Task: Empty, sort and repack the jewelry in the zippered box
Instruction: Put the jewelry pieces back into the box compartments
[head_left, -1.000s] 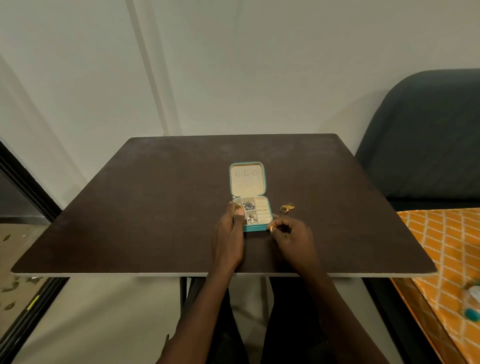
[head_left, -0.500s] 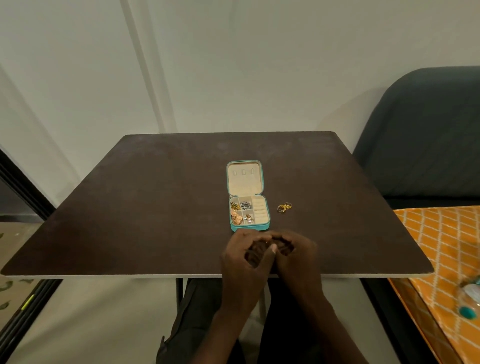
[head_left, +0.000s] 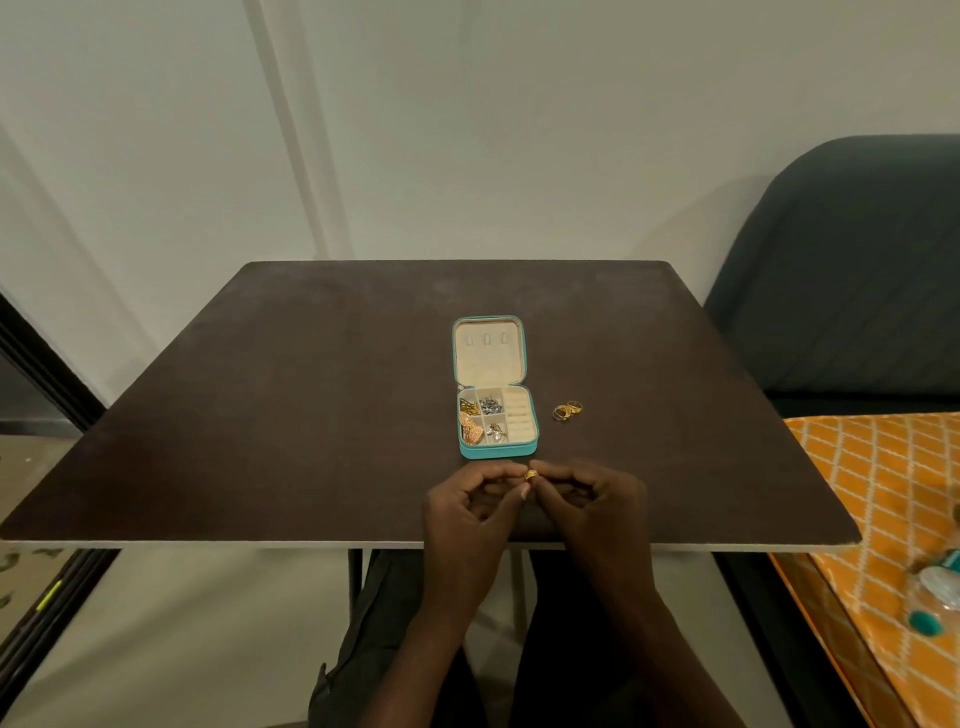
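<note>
A small teal zippered jewelry box (head_left: 498, 453) lies open on the dark table (head_left: 260, 415), lid flat behind it. Its left compartments hold gold, silver and pink-gold pieces; the cream ring rolls (head_left: 519, 418) on the right look bare. Two gold rings (head_left: 567, 410) lie on the table just right of the box. Just in front of the box, my left hand (head_left: 467, 514) and my right hand (head_left: 597, 504) meet fingertip to fingertip, both pinching a small gold ring (head_left: 531, 474) between them.
A dark cushioned seat (head_left: 857, 291) stands at the right. An orange patterned cloth (head_left: 883, 519) with teal and clear items (head_left: 935, 597) lies at the lower right. A pale wall rises behind the table.
My left hand left the box and both hands drew back toward me. They now hold the gold ring up between the fingertips, visible where it was covered before.
</note>
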